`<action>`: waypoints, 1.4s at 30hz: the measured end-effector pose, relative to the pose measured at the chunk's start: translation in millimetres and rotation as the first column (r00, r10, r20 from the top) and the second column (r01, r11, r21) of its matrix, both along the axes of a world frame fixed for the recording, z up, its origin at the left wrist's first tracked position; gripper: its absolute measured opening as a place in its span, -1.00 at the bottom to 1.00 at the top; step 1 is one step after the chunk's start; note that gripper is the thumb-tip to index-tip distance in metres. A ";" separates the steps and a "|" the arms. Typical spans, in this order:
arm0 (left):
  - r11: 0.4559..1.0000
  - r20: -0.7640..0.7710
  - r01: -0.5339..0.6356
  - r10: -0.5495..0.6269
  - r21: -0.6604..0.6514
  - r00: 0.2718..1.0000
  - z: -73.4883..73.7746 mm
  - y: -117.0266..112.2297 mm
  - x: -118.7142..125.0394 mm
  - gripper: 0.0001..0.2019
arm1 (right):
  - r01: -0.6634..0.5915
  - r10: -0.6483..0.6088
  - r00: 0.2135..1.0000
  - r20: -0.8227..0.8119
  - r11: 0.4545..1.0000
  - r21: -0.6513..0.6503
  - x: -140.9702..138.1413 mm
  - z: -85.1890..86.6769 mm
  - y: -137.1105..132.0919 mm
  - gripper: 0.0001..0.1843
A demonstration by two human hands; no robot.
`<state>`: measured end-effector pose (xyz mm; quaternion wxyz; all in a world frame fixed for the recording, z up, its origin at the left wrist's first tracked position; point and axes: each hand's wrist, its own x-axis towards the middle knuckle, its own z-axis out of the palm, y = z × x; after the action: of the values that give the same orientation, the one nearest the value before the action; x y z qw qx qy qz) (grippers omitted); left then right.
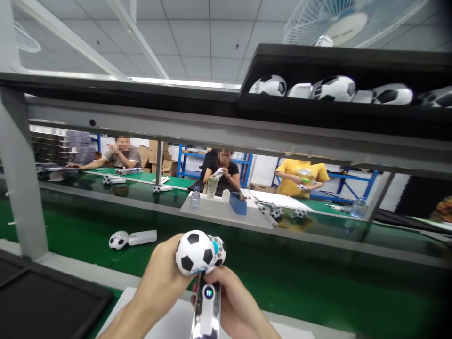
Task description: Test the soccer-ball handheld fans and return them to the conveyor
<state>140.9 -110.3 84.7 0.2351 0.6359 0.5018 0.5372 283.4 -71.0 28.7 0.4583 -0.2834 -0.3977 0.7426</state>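
Observation:
In the lower middle of the head view, my left hand [169, 263] is closed around a black-and-white football-patterned handheld fan [195, 253] by its round head. Just behind that head shows a second football-patterned head [221, 249] with a bit of cyan; whether it belongs to a separate fan I cannot tell. My right hand [231, 287] grips a shiny handle [207, 310] directly below, its thumb near the top. A small round display [208, 292] glows on the handle. The fingers of my left hand are mostly hidden behind the ball.
A similar fan [119, 240] lies on the green conveyor belt [81, 221] at left. A black tray [45, 296] sits at lower left. More fans fill a shelf tray [339, 106] overhead. Across the belt, several people work beside a white stand [219, 214].

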 end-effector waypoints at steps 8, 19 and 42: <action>0.902 0.172 0.337 -0.299 -0.272 0.939 -7.3 11.2 -16.9 -0.23 | -0.099 0.112 0.948 0.298 0.993 -0.059 0.4 11.1 -12.2 -0.22; 0.758 0.349 0.560 -0.452 -0.334 0.821 6.7 -7.1 -24.1 -0.29 | -0.260 0.226 0.927 0.299 0.962 0.078 11.7 28.3 -31.4 -0.30; 0.986 0.005 0.164 -0.164 0.020 0.986 25.4 -24.3 -37.9 -0.34 | -0.360 0.038 0.822 0.569 0.808 0.467 15.4 26.3 -38.1 -0.26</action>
<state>103.0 -134.6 110.0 0.2739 0.6756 0.4419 0.5228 298.8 -109.1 55.0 0.3072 -0.2877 -0.7353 0.5312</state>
